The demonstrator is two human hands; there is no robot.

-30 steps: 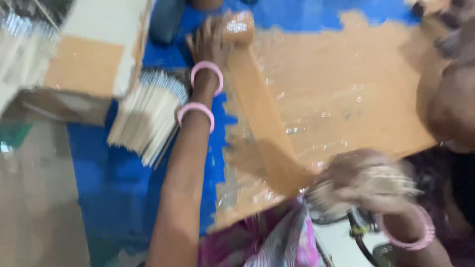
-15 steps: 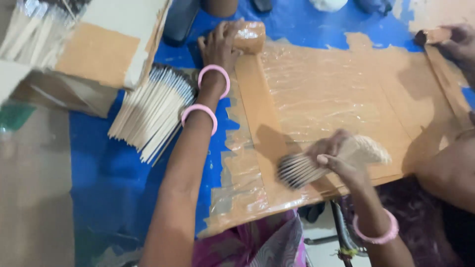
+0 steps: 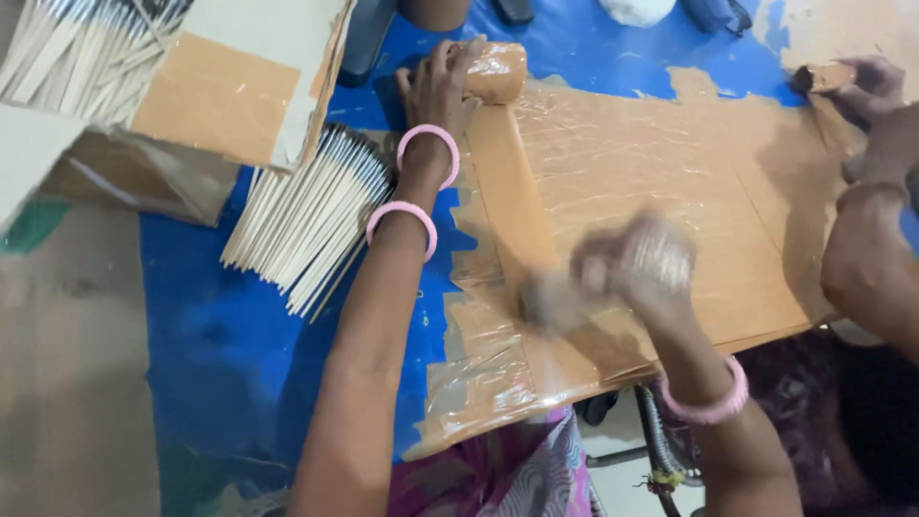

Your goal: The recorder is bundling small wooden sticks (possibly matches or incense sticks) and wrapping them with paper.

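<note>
Fingers of the left hand [image 3: 442, 88] curl over a brown lump of paste [image 3: 496, 71], which sits at the far edge of the tan board [image 3: 728, 182]. Left of that wrist lies a fanned bundle of pale sticks [image 3: 302, 222] on the blue sheet [image 3: 206, 316]. The right hand [image 3: 637, 268] is blurred; it seems closed around a small brush-like bunch [image 3: 550, 302], pressed on the board's near part. Beyond it, to the right, another person's hand [image 3: 866, 91] holds a second brown lump [image 3: 825, 77].
</note>
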